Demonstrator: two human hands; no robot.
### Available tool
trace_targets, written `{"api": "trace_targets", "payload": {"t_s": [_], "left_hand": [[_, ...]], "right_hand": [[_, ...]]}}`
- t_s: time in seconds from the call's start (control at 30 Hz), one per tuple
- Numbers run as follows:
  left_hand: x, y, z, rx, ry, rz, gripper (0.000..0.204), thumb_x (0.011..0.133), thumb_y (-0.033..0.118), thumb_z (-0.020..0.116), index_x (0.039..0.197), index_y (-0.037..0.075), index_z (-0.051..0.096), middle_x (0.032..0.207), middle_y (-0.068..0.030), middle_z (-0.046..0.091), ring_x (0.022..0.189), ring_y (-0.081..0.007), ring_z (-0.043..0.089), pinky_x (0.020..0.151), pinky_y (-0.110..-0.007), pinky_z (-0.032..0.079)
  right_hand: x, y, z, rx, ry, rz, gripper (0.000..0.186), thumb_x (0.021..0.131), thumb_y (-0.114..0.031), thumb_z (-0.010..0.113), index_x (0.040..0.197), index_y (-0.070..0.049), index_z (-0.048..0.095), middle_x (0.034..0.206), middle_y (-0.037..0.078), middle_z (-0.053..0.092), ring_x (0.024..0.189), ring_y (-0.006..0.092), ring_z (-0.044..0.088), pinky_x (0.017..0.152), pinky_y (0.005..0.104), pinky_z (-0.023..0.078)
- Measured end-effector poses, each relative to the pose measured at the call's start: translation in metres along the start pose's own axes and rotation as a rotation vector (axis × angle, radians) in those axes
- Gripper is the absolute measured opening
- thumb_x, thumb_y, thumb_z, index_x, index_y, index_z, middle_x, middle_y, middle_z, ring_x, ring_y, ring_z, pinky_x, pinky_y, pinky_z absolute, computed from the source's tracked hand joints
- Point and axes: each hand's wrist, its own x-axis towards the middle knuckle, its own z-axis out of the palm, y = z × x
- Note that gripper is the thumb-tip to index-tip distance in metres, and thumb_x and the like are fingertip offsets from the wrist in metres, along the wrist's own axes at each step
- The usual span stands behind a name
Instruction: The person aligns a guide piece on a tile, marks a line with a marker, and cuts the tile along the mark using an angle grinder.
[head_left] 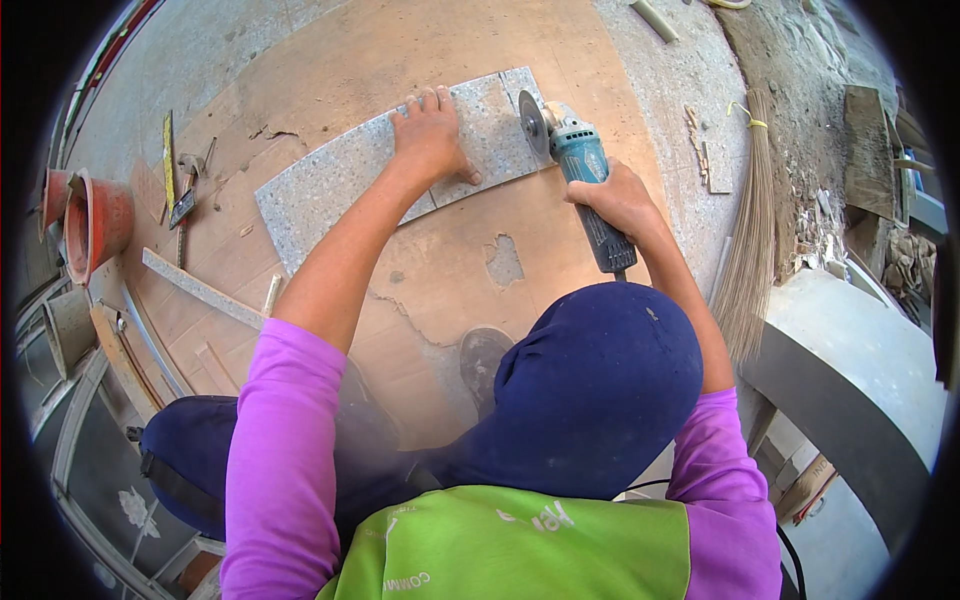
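A grey speckled stone tile lies on the brown board, with dark lines across it. My left hand rests on the tile with fingers spread, pressing it from above. In my right hand is a teal and black angle grinder, gripped around its body. Its round cutting disc stands upright at the tile's right end; whether it touches the stone I cannot tell.
Orange buckets stand at the left, near a hammer and a yellow level-like tool. Narrow stone strips lie nearer me. To the right are a straw broom, a wood block and a curved grey slab.
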Motion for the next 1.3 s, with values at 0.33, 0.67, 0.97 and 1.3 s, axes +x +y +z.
{"api": "trace_targets", "payload": {"t_s": [0.33,0.67,0.97,1.3], "left_hand": [[-0.001,0.0,-0.002,-0.007,-0.01,0.0,0.149,0.045,0.056,0.1,0.16,-0.004,0.025,0.16,-0.0244,0.038,0.147,-0.0418,0.038,0.116,-0.06,0.035],[-0.001,0.0,-0.003,-0.028,-0.009,0.005,0.148,0.047,0.052,0.101,0.159,-0.005,0.024,0.16,-0.026,0.037,0.148,-0.0425,0.037,0.117,-0.06,0.035],[-0.001,-0.001,-0.003,-0.049,-0.023,0.002,0.15,0.046,0.052,0.101,0.16,-0.005,0.022,0.162,-0.0272,0.034,0.149,-0.0437,0.035,0.118,-0.061,0.033],[-0.002,0.0,-0.006,-0.042,-0.032,-0.005,0.148,0.048,0.051,0.101,0.161,-0.004,0.021,0.161,-0.027,0.034,0.149,-0.0442,0.035,0.118,-0.061,0.032]], "right_hand": [[0.001,-0.008,-0.001,0.0,-0.012,0.012,0.059,0.068,-0.034,0.079,0.109,0.006,0.066,0.089,0.019,0.071,0.072,0.0258,0.069,0.066,0.0377,0.056],[0.01,-0.005,0.0,-0.003,0.002,-0.021,0.065,0.065,-0.041,0.079,0.104,0.01,0.067,0.09,0.024,0.073,0.078,0.0316,0.073,0.072,0.039,0.058],[0.012,-0.009,0.0,0.0,-0.004,-0.014,0.057,0.067,-0.034,0.078,0.105,0.006,0.066,0.086,0.019,0.07,0.071,0.0254,0.069,0.064,0.0378,0.056],[0.013,-0.014,-0.001,0.046,-0.015,-0.032,0.054,0.068,-0.033,0.079,0.102,0.006,0.066,0.085,0.018,0.07,0.069,0.0245,0.068,0.062,0.0374,0.055]]}}
